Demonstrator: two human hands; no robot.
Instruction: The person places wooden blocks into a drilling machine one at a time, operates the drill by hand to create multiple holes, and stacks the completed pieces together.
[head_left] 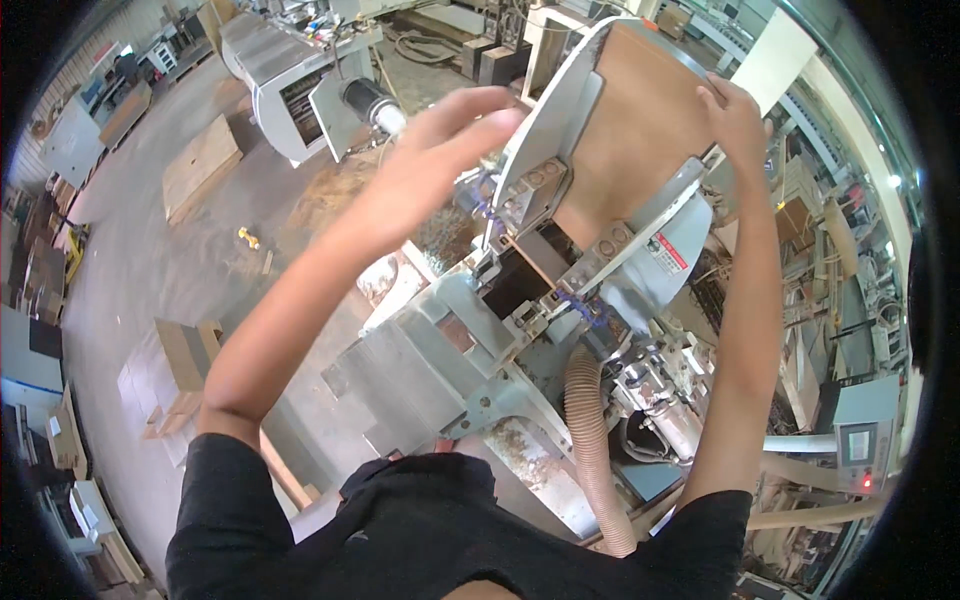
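A woodworking machine with two curved grey metal side plates [535,125] stands in front of me, tilted away to the right. Between the plates lies smooth brown wooden material [640,110]; whether it is one board or a stack of thin pieces I cannot tell. My left hand [455,135], slightly blurred, is beside the upper left plate, fingers apart and nothing in them. At the upper right, my right hand [738,120] rests its bent fingertips at the brown material's right edge; part of that hand's inner side is hidden.
A ribbed hose [590,440] runs down from the machine past metal cylinders [655,405]. Right of my right arm is a control box [868,440] with a red light. Another machine [300,80] stands at the far left, with boards [205,165] and a cardboard box [180,370] on the floor.
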